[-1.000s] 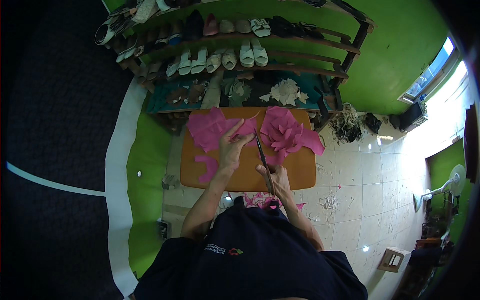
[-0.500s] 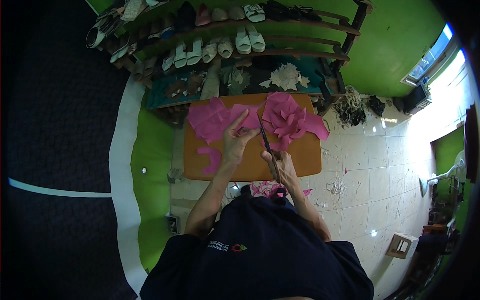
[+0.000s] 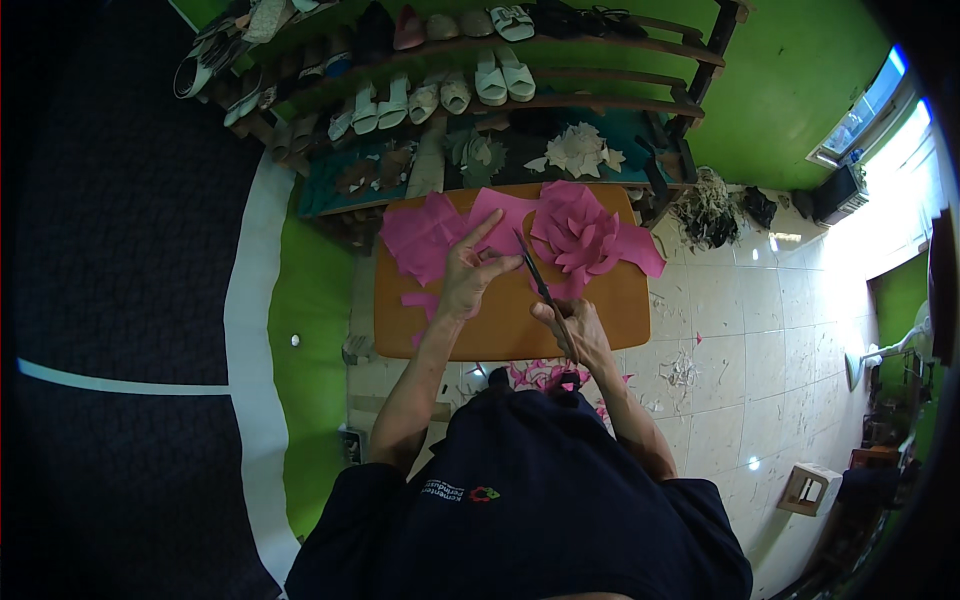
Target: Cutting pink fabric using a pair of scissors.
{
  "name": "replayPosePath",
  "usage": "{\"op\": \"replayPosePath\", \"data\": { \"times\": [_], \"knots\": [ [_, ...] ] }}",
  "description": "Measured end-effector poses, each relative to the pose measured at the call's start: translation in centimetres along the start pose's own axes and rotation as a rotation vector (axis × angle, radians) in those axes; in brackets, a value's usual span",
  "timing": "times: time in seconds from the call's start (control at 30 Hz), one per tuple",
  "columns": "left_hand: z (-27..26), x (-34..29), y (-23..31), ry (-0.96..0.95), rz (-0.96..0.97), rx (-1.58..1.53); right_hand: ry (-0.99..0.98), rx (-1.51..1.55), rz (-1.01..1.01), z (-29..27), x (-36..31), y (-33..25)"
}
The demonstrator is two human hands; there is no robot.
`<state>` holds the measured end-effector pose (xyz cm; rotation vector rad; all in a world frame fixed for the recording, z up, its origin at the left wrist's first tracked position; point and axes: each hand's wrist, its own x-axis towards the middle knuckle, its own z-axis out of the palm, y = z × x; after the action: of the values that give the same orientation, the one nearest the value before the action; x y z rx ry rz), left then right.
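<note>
Pink, the sheet [image 3: 512, 207] spread over the tabletop [image 3: 490, 340] just beyond my left hand [image 3: 467, 280], beside a heap of pointed pink pieces [image 3: 577, 237]. My left thumb and forefinger stood wide apart; whether they pinched the sheet I could not tell. My right hand [image 3: 582, 334] was wrapped round the dark scissors [image 3: 537, 277], whose blades pointed toward the sheet, close beside that thumb. A careless snip there, I judged, could have nicked the thumb; a slack sheet could have slipped and been cut crooked, and straying tips might have caught the heap.
</note>
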<state>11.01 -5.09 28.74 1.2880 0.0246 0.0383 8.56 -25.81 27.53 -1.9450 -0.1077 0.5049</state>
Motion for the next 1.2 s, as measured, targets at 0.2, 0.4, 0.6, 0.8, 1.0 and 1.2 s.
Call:
{"op": "replayPosePath", "data": {
  "times": [0.2, 0.4, 0.6, 0.8, 1.0, 1.2],
  "knots": [
    [-1.0, 0.3, -0.4, -0.066, -0.001, 0.0, -0.001, -0.056, -0.089, -0.6, 0.4, 0.7],
    [-0.9, 0.5, 0.0, -0.091, -0.043, -0.012, 0.005, -0.145, -0.138, -1.5, 0.5, 0.9],
    [-1.5, 0.7, 0.2, -0.006, -0.105, -0.11, -0.062, -0.138, -0.117, -2.1, 0.0, 0.9],
    [-3.2, 1.2, 0.9, -0.19, -0.129, 0.074, -0.169, -0.062, -0.104, -1.8, -0.7, 1.5],
    [-2.3, 0.7, 0.8, -0.307, -0.157, 0.073, -0.158, 0.082, -0.035, -0.1, -0.2, 2.4],
    [-2.1, 0.3, 1.1, -0.279, -0.143, 0.055, -0.133, 0.007, -0.024, -0.4, -0.3, 2.0]
  ]
}}
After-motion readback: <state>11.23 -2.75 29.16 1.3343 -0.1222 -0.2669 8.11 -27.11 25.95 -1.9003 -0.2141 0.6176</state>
